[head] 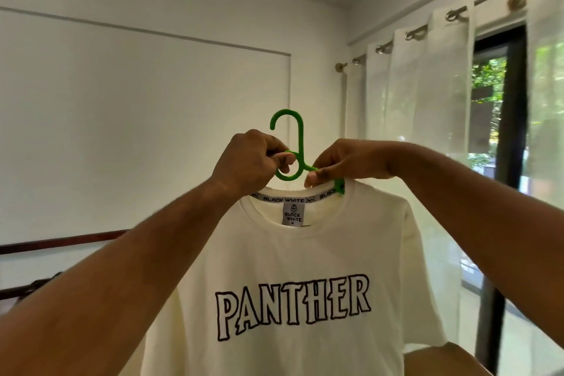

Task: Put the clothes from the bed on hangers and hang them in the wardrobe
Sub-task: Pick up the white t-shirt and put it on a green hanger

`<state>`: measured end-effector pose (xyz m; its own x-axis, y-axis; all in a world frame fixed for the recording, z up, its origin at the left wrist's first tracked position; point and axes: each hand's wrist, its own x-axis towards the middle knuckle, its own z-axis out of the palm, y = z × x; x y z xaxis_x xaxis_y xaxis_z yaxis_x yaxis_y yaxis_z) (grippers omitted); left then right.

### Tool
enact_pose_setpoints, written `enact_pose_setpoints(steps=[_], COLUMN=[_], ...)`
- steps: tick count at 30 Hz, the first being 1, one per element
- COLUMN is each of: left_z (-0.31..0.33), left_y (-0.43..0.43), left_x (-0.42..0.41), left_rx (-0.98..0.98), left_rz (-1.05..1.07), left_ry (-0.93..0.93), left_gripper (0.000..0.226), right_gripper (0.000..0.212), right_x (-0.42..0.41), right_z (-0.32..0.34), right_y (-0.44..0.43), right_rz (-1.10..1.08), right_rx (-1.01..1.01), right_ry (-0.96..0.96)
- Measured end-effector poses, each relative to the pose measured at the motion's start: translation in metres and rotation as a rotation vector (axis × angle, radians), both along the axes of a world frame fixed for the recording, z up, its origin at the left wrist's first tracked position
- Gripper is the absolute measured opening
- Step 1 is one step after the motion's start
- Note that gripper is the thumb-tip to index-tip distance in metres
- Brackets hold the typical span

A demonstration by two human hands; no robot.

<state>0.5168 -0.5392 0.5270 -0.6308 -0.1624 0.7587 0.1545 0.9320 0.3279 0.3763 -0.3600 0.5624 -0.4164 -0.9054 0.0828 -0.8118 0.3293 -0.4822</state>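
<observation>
A cream T-shirt [293,253] with the word PANTHER printed on its chest hangs on a green plastic hanger [297,143], held up in front of me. My left hand [247,162] grips the hanger at the ring under its hook. My right hand [345,162] pinches the hanger's right arm at the shirt's collar. The hook points up and stands free above both hands. The hanger's shoulders are hidden inside the shirt. The wardrobe and the bed are out of sight.
A white wall [137,116] with a dark wooden rail [61,241] fills the left. White curtains [421,85] on a metal rod hang at the right beside a dark-framed glass door [512,116].
</observation>
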Motion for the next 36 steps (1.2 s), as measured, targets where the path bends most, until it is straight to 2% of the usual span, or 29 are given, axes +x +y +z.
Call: enact_pose_setpoints(steps=[2,4,6,9,16,20,24,27,32,36], left_z=[-0.004,-0.008,-0.013,-0.017,-0.013,-0.019,-0.026,-0.023,-0.017,-0.015], left_y=[0.008,0.019,0.033,0.056,0.136,0.203,0.274,0.332,0.422,0.500], left_x=[-0.017,-0.034,-0.056,-0.089,-0.161,-0.210,-0.252,-0.285,-0.337,-0.370], left_rx=[0.009,0.014,0.025,0.033,-0.035,-0.024,-0.031,-0.025,0.028,0.065], left_rz=[-0.048,-0.090,-0.139,-0.186,-0.301,-0.387,-0.466,-0.532,-0.645,-0.768], left_ry=[-0.008,-0.029,-0.058,-0.073,-0.036,-0.006,-0.002,0.004,-0.053,-0.116], left_gripper=[0.015,0.015,0.015,0.013,0.014,0.013,0.015,0.015,0.010,0.012], right_gripper=[0.024,0.018,0.012,0.014,0.015,0.024,0.030,0.032,0.041,0.045], right_x=[-0.009,-0.018,-0.029,-0.048,-0.089,-0.109,-0.127,-0.139,-0.144,-0.128], right_z=[-0.007,-0.019,-0.034,-0.050,-0.064,-0.058,-0.058,-0.065,-0.073,-0.078], right_y=[0.014,0.026,0.040,0.068,0.163,0.237,0.335,0.424,0.536,0.612], right_rz=[-0.112,-0.189,-0.253,-0.323,-0.385,-0.479,-0.662,-0.816,-0.997,-1.112], right_rx=[0.090,0.091,-0.041,-0.280,-0.572,-0.418,-0.095,0.077,0.091,-0.025], right_ry=[0.158,0.241,0.244,0.223,0.168,0.145,0.267,0.208,0.176,0.129])
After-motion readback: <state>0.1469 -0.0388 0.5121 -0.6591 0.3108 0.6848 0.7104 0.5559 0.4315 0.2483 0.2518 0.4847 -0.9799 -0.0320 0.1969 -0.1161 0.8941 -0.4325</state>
